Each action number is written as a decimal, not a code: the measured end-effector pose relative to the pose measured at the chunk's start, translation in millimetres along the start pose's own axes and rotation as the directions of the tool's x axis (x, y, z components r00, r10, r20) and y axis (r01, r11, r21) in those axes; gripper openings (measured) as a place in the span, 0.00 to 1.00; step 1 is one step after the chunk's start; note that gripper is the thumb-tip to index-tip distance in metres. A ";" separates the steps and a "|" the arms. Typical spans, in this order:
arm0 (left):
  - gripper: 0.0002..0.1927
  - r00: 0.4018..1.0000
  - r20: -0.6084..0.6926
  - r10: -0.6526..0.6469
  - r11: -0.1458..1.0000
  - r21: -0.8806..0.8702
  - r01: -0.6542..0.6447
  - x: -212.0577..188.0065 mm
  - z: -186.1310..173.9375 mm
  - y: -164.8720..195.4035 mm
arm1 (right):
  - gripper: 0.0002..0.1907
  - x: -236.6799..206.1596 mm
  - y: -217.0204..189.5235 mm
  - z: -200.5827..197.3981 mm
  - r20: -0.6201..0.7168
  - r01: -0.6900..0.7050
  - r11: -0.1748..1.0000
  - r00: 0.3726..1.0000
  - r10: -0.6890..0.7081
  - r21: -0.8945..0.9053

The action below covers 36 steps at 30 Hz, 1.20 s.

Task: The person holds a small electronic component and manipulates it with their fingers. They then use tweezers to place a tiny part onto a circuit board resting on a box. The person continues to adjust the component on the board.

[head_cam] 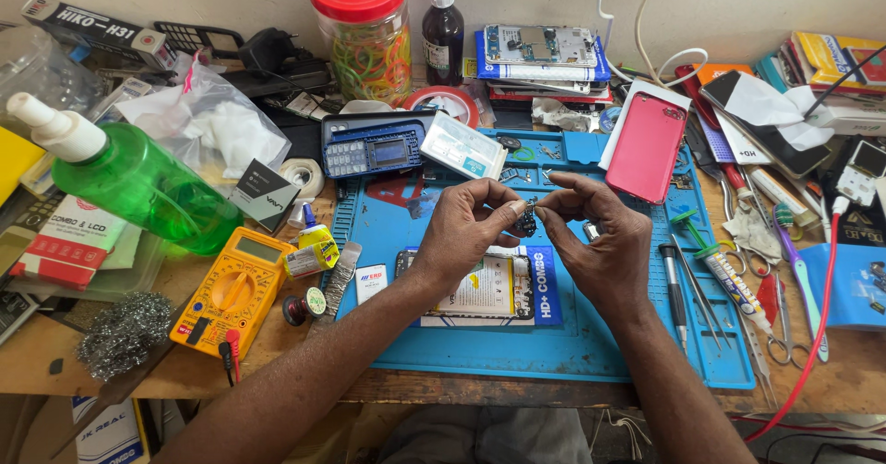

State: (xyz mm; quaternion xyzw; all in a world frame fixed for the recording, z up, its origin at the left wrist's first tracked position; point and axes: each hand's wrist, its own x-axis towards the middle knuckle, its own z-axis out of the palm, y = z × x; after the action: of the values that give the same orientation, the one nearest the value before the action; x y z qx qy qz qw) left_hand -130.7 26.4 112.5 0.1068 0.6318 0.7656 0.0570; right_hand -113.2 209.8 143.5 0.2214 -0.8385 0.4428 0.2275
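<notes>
Centre of frame, above blue mat (554, 353): left hand (461, 233) and right hand (600, 243) together, pinching small dark component (529, 215); opened phone (480, 284) below, reassembly seemingly not begun.

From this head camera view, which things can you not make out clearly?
- Small dark metal part: too small, half covered by fingertips of left hand and right hand.
- Flat boxed pack on blue rubber mat: hidden partly by both hands.
- Scissors: blades hidden under tools.
</notes>
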 end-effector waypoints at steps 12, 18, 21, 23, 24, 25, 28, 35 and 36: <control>0.07 0.995 -0.080 0.061 0.994 -0.090 -0.068 6.8 8.7 24.8 | 0.17 8.1 2.0 -25.2 -0.045 -0.030 1.000 0.999 0.029 -0.001; 0.07 0.955 -0.247 0.165 0.962 -0.173 -0.211 51.9 -5.3 5.3 | 0.08 20.7 40.8 -27.7 0.095 -0.126 0.973 0.985 0.147 -0.194; 0.06 0.955 -0.255 0.150 0.970 -0.150 -0.192 67.1 2.2 -11.7 | 0.07 34.0 56.8 -30.1 0.242 -0.093 0.930 0.952 0.188 -0.357; 0.06 0.957 -0.255 0.139 0.975 -0.135 -0.177 75.1 9.7 -19.2 | 0.08 43.4 65.2 -32.4 0.326 -0.052 0.888 0.919 0.222 -0.458; 0.06 0.958 -0.254 0.134 0.976 -0.132 -0.172 77.5 13.9 -22.6 | 0.09 46.4 68.8 -31.6 0.359 -0.037 0.868 0.901 0.243 -0.495; 0.06 0.958 -0.253 0.132 0.977 -0.128 -0.168 79.7 18.3 -25.9 | 0.10 47.5 72.1 -31.7 0.389 -0.019 0.847 0.883 0.263 -0.531; 0.07 0.959 -0.252 0.128 0.978 -0.130 -0.164 78.6 30.1 -35.8 | 0.10 43.9 80.2 -29.8 0.411 0.048 0.822 0.881 0.233 -0.568; 0.09 0.975 -0.202 0.093 0.975 -0.182 -0.130 65.5 44.0 -24.3 | 0.09 45.7 87.3 -48.1 0.284 -0.205 0.959 0.924 0.256 -0.195; 0.09 0.977 -0.197 0.081 0.977 -0.177 -0.116 60.9 46.7 -18.3 | 0.09 45.3 85.6 -54.5 0.271 -0.354 0.932 0.892 0.361 -0.078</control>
State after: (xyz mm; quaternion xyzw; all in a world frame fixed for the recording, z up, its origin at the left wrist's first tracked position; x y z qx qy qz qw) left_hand -179.7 88.2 108.5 0.0591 0.5534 0.8302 -0.0316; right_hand -188.3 291.7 142.2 0.1210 -0.8945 0.4298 0.0240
